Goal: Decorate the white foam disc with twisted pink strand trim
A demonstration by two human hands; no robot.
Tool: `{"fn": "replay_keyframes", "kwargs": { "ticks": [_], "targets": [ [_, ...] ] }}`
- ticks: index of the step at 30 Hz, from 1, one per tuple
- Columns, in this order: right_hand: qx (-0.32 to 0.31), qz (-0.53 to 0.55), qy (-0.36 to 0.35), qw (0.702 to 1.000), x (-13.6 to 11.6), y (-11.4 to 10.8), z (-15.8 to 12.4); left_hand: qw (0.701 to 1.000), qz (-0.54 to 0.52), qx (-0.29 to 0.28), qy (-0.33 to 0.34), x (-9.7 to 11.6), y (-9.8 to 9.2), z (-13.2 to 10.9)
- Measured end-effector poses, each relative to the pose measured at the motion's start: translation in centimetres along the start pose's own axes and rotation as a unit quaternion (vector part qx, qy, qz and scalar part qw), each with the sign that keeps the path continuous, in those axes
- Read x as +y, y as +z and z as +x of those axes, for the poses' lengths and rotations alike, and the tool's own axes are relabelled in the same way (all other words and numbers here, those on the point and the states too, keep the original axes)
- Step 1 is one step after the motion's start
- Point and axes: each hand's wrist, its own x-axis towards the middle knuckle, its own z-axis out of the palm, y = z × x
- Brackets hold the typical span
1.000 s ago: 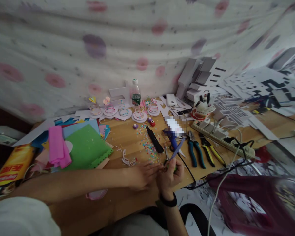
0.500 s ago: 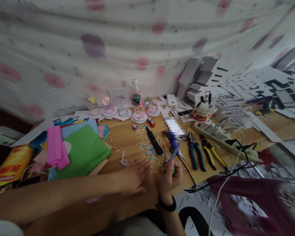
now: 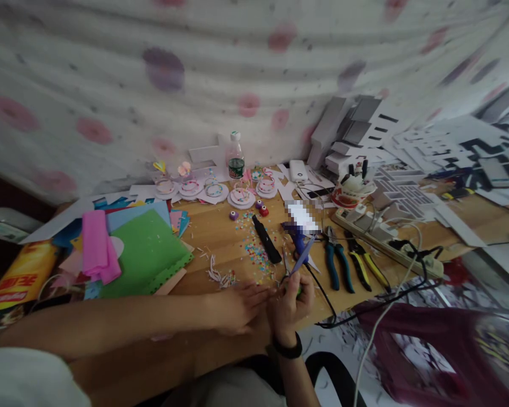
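My left hand (image 3: 240,309) lies palm down on the wooden table (image 3: 220,232), fingers stretched out, holding nothing. White paper shreds (image 3: 220,278) lie just beyond it, and colourful confetti dots (image 3: 258,257) spread past its fingertips. Closed fingers of my right hand (image 3: 292,305) grip a slim purple blade-like piece (image 3: 304,254) pointing up and away; a bit of green shows at the fist. I cannot make out its kind. Scissors (image 3: 285,263) lie partly hidden behind that hand. Nearby are a black utility knife (image 3: 266,240) and a blue glue gun (image 3: 297,240).
Teal-handled pliers (image 3: 337,265), yellow-handled cutters (image 3: 367,265) and a power strip (image 3: 390,243) with cables lie right. Green sheets (image 3: 146,249) and a pink roll (image 3: 95,246) are left. Beaded rings on white discs (image 3: 241,198) and a bottle (image 3: 236,161) stand behind.
My left hand has slid slightly right and closer to my right hand. More white shreds show beside it now. My right hand still grips the purple piece.
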Motion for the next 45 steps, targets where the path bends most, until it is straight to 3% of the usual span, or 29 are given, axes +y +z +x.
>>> {"fn": "replay_keyframes", "kwargs": {
  "ticks": [8, 16, 23, 30, 37, 42, 45],
  "targets": [
    [-0.017, 0.003, -0.008, 1.0, -0.2, 0.1, 0.0, 0.997, 0.016, -0.028, -0.076, -0.4, -1.6, -5.7],
    [-0.027, -0.003, -0.009, 1.0, -0.1, -0.1, 0.0, 0.999, 0.0, -0.02, -0.033, -0.9, -1.4, -0.6],
    [-0.034, -0.003, -0.01, 0.999, 0.2, -0.1, -0.2, 0.995, -0.016, -0.049, -0.091, -1.1, -2.0, -5.3],
    [-0.028, 0.005, -0.012, 1.0, 0.4, 0.0, -0.3, 0.996, -0.013, -0.042, -0.072, -1.9, -1.5, -2.3],
    [-0.037, -0.014, -0.009, 0.999, 0.4, 0.1, -0.3, 0.998, -0.031, -0.052, -0.014, -0.9, -2.6, -3.1],
    [-0.028, -0.02, -0.018, 0.999, 0.3, 0.0, -0.1, 0.999, -0.032, -0.037, 0.015, -1.3, -1.8, -1.2],
    [-0.025, -0.02, -0.017, 0.999, 0.2, -0.1, -0.1, 0.998, -0.036, -0.046, 0.029, -1.1, -1.8, -2.0]
  ]
}}
